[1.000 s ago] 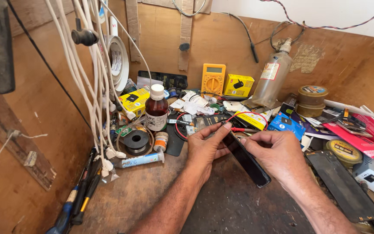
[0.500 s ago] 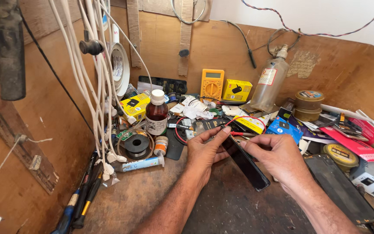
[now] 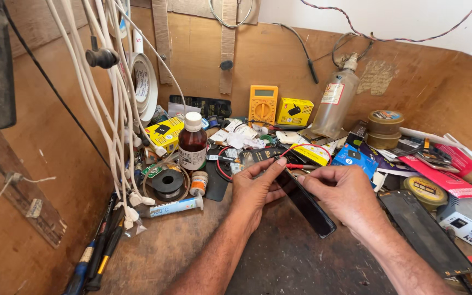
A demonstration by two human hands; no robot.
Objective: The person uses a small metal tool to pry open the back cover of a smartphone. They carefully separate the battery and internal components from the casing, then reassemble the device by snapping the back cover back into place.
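hands, flat glossy black phone

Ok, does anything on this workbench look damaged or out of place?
Nothing looks broken or spilled. The bench is just crowded: a clear bottle leans tilted against the back wall, and a dark panel lies loose beside the right hand. Both hands hold the dark phone.

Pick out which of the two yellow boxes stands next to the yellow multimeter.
The yellow box against the back wall, just right of the yellow multimeter. The other yellow box lies farther left, behind the brown bottle.
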